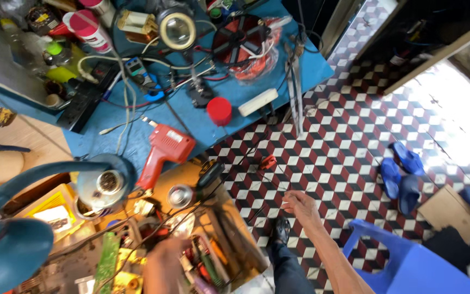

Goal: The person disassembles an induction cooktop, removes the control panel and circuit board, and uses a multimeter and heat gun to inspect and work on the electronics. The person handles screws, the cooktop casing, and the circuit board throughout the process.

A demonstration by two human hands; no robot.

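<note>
Hands first. Right hand [300,206] hangs over the checkered floor [354,147], just past the edge of the open drawer [229,228]. Its fingers are curled loosely, and they seem to pinch a thin dark wire [257,179] that runs back toward the drawer. Left hand [165,264] is down in the drawer, among the tools there. It is blurry, so I cannot tell how open it is or if it holds anything.

Beside the left hand, still in the drawer, lies a green circuit board [106,261]. A shiny round metal piece [180,196] sits at the far end of the drawer. Just beyond the drawer, on the blue table [311,65], lies a red drill [164,149]. Farther from the drawer on that table stands a red cap [219,110], with a white bar [258,102] next to it. A blue plastic chair [403,261] stands on the floor, on the right hand's side of the drawer. Blue sandals [401,174] lie beyond the chair.
</note>
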